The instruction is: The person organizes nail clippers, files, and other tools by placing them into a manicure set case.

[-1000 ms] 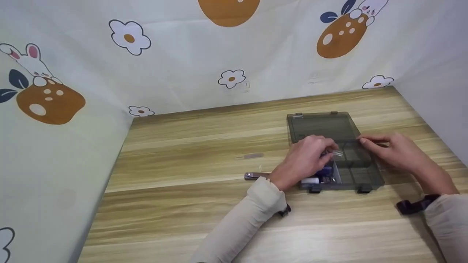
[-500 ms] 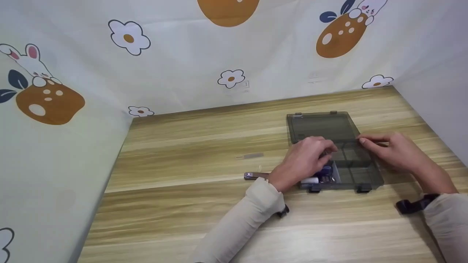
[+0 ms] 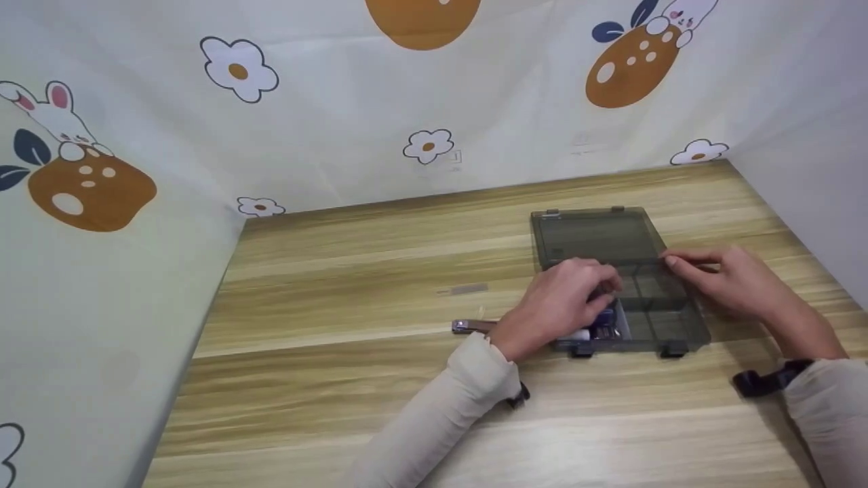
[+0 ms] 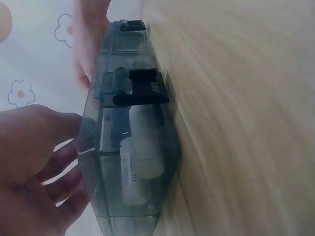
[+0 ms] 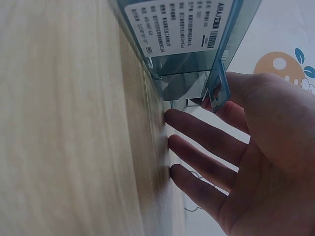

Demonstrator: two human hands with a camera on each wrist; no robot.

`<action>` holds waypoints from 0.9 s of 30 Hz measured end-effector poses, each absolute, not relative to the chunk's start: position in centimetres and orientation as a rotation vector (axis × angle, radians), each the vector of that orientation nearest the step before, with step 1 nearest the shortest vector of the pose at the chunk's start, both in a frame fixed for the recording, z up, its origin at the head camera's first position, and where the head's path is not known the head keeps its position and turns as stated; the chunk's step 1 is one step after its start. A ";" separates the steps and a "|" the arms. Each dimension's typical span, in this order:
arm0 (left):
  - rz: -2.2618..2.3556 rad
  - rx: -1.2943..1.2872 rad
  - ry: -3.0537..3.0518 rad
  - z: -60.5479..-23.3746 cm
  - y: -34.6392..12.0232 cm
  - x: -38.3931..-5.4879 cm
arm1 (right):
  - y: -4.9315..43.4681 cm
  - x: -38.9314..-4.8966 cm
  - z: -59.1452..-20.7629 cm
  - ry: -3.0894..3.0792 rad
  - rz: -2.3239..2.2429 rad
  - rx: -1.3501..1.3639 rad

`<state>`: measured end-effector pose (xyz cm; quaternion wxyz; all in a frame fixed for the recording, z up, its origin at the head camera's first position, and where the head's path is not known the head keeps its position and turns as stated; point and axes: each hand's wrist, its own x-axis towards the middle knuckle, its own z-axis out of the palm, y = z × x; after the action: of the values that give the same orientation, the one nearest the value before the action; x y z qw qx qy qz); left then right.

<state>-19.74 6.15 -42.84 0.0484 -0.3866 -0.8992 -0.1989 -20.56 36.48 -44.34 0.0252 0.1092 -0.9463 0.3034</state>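
A smoky see-through compartment box [image 3: 668, 327] lies on the table with its lid [image 3: 597, 234] folded back. My left hand [image 3: 563, 298] hovers over the box's left compartments with curled fingers, and its fingertips dip behind the wall. What they hold, if anything, I cannot tell. Beneath that hand are a dark blue item [image 3: 603, 316] and a white tube [image 4: 132, 172] with a printed label. My right hand [image 3: 736, 281] pinches the box's right edge near the hinge between thumb and index finger; in the right wrist view its other fingertips [image 5: 179, 172] rest on the table.
Left of the box lie a nail clipper [image 3: 468, 327], partly behind the left wrist, and a thin flat greyish piece [image 3: 469, 289]. The box's right compartments [image 3: 658, 281] show bare floors. A patterned cloth wall [image 3: 339, 135] closes off the back.
The clear slender pieces seen at my left fingertips a second ago are out of sight. My left hand has shifted slightly down and left. The right hand keeps its place.
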 end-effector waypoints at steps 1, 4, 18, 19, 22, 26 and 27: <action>-0.624 -1.179 -2.744 -42.9 6.0 -19.7 | 36.5 -20.6 -44.3 -2.928 0.940 0.337; -0.678 -1.179 -2.750 -42.9 5.4 -19.6 | 36.4 -20.6 -44.2 -2.936 0.930 0.329; -0.816 -1.132 -2.680 -42.6 3.3 -19.3 | 36.5 -20.5 -44.3 -2.964 0.918 0.291; -0.817 -1.130 -2.682 -42.6 3.2 -19.3 | 36.5 -20.5 -44.3 -2.968 0.915 0.289; -0.820 -1.120 -2.698 -42.7 2.8 -19.3 | 36.5 -20.4 -44.3 -2.969 0.906 0.294; -0.835 -1.103 -2.705 -42.7 2.2 -19.4 | 36.5 -20.5 -44.2 -2.966 0.909 0.305; -0.839 -1.101 -2.703 -42.6 2.1 -19.4 | 36.5 -20.5 -44.2 -2.966 0.912 0.305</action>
<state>-19.37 2.08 -42.62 0.0524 -0.3621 -0.8888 -0.2759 -20.54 36.47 -44.24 0.0120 0.0980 -0.9512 0.2924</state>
